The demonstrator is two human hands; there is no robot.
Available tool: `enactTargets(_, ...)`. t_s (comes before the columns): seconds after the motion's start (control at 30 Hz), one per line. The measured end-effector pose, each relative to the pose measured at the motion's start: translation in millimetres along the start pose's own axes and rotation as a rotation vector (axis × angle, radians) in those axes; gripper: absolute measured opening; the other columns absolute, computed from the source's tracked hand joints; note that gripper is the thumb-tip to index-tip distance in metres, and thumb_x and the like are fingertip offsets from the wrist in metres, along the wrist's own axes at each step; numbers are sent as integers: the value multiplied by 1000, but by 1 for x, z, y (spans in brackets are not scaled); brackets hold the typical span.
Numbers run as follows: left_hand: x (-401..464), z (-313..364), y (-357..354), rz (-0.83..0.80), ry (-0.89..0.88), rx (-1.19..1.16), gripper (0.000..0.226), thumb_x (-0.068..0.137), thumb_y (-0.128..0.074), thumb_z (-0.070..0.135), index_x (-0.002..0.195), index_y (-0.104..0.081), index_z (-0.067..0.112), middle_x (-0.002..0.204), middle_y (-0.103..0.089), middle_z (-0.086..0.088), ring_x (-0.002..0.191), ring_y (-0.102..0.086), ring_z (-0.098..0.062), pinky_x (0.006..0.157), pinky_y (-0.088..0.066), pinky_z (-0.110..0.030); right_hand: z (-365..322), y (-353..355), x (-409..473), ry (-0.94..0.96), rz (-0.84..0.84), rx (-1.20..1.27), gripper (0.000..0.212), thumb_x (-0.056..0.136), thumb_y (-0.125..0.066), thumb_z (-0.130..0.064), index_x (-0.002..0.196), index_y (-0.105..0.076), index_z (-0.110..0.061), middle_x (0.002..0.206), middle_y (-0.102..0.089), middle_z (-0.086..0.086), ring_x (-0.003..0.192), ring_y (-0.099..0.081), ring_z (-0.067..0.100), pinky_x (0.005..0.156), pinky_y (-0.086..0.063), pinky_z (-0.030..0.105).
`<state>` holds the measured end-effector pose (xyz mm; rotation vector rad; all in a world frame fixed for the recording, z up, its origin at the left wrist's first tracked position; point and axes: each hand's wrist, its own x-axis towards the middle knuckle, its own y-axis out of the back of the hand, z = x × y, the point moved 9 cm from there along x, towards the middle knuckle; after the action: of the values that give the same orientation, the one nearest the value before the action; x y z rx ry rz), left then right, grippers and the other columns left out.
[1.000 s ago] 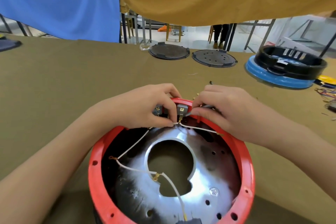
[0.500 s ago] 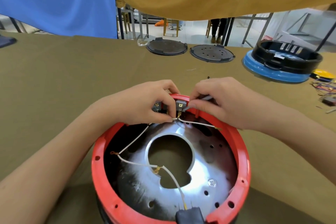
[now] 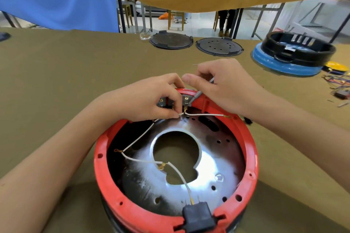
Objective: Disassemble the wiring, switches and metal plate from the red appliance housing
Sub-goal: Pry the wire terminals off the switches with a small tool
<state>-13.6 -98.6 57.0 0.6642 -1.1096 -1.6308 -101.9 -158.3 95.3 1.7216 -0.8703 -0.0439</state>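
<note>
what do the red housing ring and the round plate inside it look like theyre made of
The red round housing rim looks like moulded plastic: matte, even colour, with small moulded holes. The round plate with a centre hole looks like bare sheet metal, probably aluminium or steel: silvery, with bright glare and dark scorched-looking patches.

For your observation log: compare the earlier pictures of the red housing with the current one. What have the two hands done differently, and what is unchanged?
The right hand has lifted off the housing rim, its thumb now raised, holding the thin grey tool against the switch. The left hand still pinches the white wire by the switches. The metal plate and red housing stay put.
</note>
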Motion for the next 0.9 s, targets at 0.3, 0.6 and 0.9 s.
enactTargets(0.3, 1, -2, -1, -13, 8, -5, 12, 86, -76, 22, 82, -71, 32, 116, -47, 7, 102, -58, -11, 96, -46, -38, -5, 10, 5, 62, 223, 48, 47, 93, -57, -13, 52, -41, 3, 50, -43, 25, 46, -32, 20, 54, -41, 42)
enactTargets(0.6, 0, -1, -2, -17, 8, 11, 6, 86, -76, 23, 83, -73, 27, 115, -47, 8, 103, -55, -8, 96, -44, -38, -5, 9, 5, 79, 250, 89, 45, 91, -57, -8, 51, -39, 5, 50, -41, 26, 47, -34, 29, 61, -48, 45)
enactTargets(0.9, -1, -4, -2, -20, -3, -13, 9, 85, -75, 21, 83, -72, 30, 118, -47, 9, 106, -56, -9, 95, -46, -39, -7, 16, -8, 137, 299, 80, 47, 96, -59, -15, 54, -47, 3, 50, -50, 19, 52, -52, 37, 58, -44, 43)
